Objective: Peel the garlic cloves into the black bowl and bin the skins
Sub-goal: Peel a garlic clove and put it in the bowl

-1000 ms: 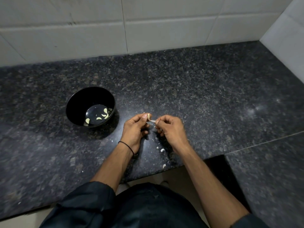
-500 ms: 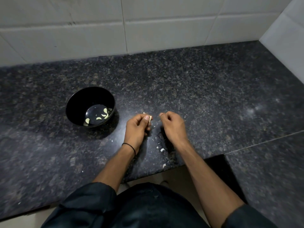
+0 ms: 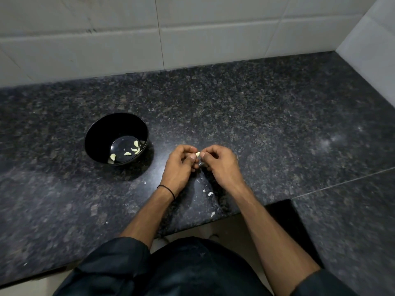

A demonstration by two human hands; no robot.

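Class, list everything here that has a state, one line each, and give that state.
left hand: pinches the garlic clove.
right hand: pinches its other side.
garlic clove: held between fingertips.
black bowl: upright on counter, holding peeled cloves.
skins: scattered on counter, unbinned.

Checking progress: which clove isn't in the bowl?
The clove pinched between the left hand and right hand, right of the bowl. The other cloves lie on the bowl's bottom.
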